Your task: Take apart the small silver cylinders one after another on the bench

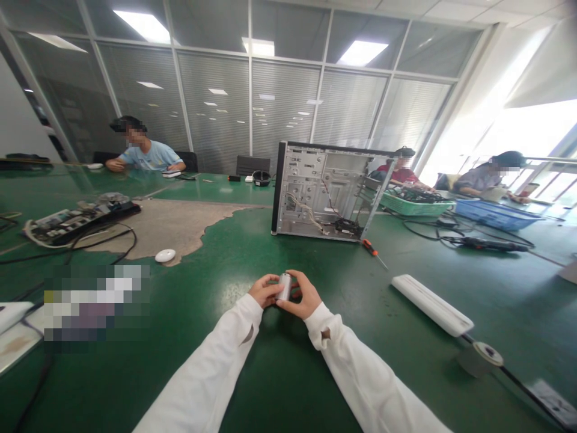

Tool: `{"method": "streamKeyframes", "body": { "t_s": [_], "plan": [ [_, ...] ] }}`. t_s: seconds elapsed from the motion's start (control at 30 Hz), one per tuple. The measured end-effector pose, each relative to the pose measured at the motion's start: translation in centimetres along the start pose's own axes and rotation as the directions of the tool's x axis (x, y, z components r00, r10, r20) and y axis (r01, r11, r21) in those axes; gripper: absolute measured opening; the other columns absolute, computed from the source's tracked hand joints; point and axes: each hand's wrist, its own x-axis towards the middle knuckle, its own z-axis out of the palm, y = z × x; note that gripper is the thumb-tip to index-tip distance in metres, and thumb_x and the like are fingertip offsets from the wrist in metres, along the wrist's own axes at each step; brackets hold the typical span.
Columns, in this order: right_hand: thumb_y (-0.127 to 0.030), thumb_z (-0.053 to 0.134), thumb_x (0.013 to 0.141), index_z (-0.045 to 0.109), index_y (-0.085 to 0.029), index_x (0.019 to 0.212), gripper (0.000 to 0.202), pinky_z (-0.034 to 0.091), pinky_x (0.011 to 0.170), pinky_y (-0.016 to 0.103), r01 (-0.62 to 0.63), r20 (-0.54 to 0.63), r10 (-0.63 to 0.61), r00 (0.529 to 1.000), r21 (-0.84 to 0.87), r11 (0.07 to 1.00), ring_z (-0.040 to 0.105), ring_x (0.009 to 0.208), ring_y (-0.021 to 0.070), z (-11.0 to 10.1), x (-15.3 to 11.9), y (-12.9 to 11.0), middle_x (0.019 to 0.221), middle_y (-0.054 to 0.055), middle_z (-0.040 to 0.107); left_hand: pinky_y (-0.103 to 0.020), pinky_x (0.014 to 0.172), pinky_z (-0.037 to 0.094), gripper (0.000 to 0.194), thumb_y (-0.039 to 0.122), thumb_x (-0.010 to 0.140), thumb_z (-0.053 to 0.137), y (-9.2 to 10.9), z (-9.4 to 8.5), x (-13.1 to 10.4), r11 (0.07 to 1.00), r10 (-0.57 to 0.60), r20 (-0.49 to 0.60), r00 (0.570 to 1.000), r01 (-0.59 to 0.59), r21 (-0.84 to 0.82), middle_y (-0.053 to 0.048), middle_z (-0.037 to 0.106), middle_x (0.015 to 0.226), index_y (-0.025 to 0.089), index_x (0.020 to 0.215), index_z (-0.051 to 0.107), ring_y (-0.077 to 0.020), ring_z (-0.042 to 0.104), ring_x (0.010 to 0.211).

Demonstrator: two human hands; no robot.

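Observation:
A small silver metal cylinder (283, 287) stands roughly upright between my two hands, at the middle of the green table (360, 373). My left hand (264, 291) grips it from the left, its thumb lying across the side. From the right, my right hand (307, 296) curls around it, with fingers at the top and the thumb near the base. What the cylinder is cannot be made out. Beyond my hands is an open computer case (331, 192) with cables inside, and an orange-handled screwdriver (372, 249) lies by its lower right corner.
A white power strip (431, 305) and a roll of tape (481, 358) lie to the right. Green (417, 206) and blue (493, 216) baskets stand farther back. On the left are a tray of parts (81, 221) and a white oval object (165, 256). Several people sit around the table.

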Motion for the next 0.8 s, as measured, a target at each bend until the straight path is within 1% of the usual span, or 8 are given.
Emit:
{"method": "streamKeyframes", "body": {
  "t_s": [0.13,0.3,0.47,0.53,0.6,0.67,0.73,0.8],
  "plan": [
    [-0.038,0.066,0.053,0.034,-0.023,0.112,0.069,0.047,0.058,0.028,0.025,0.018,-0.026,1.000,0.023,0.999,0.051,0.077,0.0148,0.0,0.0,0.1,0.107,0.008,0.042,-0.028,0.055,0.041,0.035,0.022,0.048,0.072,0.5,0.2,-0.3,0.997,-0.062,0.033,0.998,0.063,-0.044,-0.003,0.061,0.059,0.014,0.076,0.052,-0.0182,0.059,0.057],
    [-0.033,0.066,0.053,0.030,-0.024,0.114,0.072,0.047,0.062,0.028,0.032,0.067,-0.040,0.997,0.110,0.993,0.050,0.080,0.0143,-0.1,-0.1,0.2,0.109,0.007,0.040,-0.032,0.059,0.041,0.030,0.021,0.055,0.064,0.9,0.3,-0.8,0.991,-0.054,0.128,0.990,0.069,-0.114,-0.006,0.063,0.063,0.012,0.082,0.054,-0.0209,0.060,0.062],
    [-0.029,0.067,0.052,0.030,-0.026,0.113,0.071,0.047,0.063,0.028,0.017,0.087,-0.032,0.996,0.165,0.986,0.049,0.084,0.0153,-0.2,0.0,-0.2,0.110,0.006,0.040,-0.030,0.058,0.041,0.027,0.022,0.061,0.056,1.3,0.5,-1.2,0.981,-0.066,0.259,0.964,0.110,-0.162,-0.009,0.063,0.066,0.010,0.085,0.054,-0.0220,0.059,0.068],
    [-0.030,0.068,0.051,0.031,-0.025,0.110,0.069,0.047,0.064,0.028,0.019,0.078,-0.031,0.996,0.158,0.987,0.049,0.084,0.0156,-0.4,0.0,-0.5,0.108,0.006,0.042,-0.029,0.058,0.041,0.027,0.023,0.063,0.054,1.4,0.6,-1.3,0.977,-0.079,0.306,0.949,0.135,-0.167,-0.009,0.063,0.068,0.010,0.086,0.054,-0.0225,0.059,0.071],
    [-0.031,0.068,0.050,0.033,-0.025,0.107,0.067,0.046,0.064,0.028,0.028,0.064,-0.037,0.997,0.137,0.990,0.050,0.083,0.0156,-0.5,0.0,-0.6,0.105,0.005,0.045,-0.028,0.058,0.041,0.027,0.025,0.064,0.053,1.3,0.7,-1.3,0.974,-0.099,0.331,0.938,0.159,-0.159,-0.010,0.063,0.069,0.009,0.086,0.054,-0.0227,0.059,0.072],
    [-0.032,0.069,0.049,0.035,-0.024,0.104,0.065,0.046,0.063,0.028,0.037,0.056,-0.043,0.998,0.103,0.994,0.050,0.082,0.0156,-0.5,-0.1,-0.8,0.100,0.004,0.047,-0.028,0.056,0.041,0.026,0.028,0.065,0.055,1.0,0.8,-1.2,0.978,-0.110,0.303,0.947,0.157,-0.136,-0.010,0.063,0.067,0.009,0.083,0.055,-0.0219,0.059,0.068],
    [-0.033,0.069,0.048,0.036,-0.024,0.102,0.064,0.046,0.061,0.028,0.040,0.056,-0.044,0.997,0.073,0.997,0.050,0.080,0.0155,-0.5,-0.1,-0.8,0.098,0.004,0.047,-0.027,0.054,0.041,0.025,0.030,0.064,0.058,0.6,0.9,-1.0,0.986,-0.096,0.227,0.969,0.124,-0.112,-0.009,0.062,0.063,0.009,0.078,0.057,-0.0195,0.059,0.062],
    [-0.033,0.069,0.047,0.037,-0.024,0.102,0.065,0.046,0.059,0.027,0.046,0.065,-0.049,0.997,0.046,0.998,0.050,0.079,0.0153,-0.4,-0.1,-0.7,0.098,0.004,0.046,-0.027,0.054,0.042,0.024,0.028,0.061,0.063,0.2,0.9,-0.9,0.991,-0.070,0.149,0.986,0.086,-0.101,-0.006,0.061,0.059,0.010,0.075,0.057,-0.0167,0.057,0.056]
  ]
}}
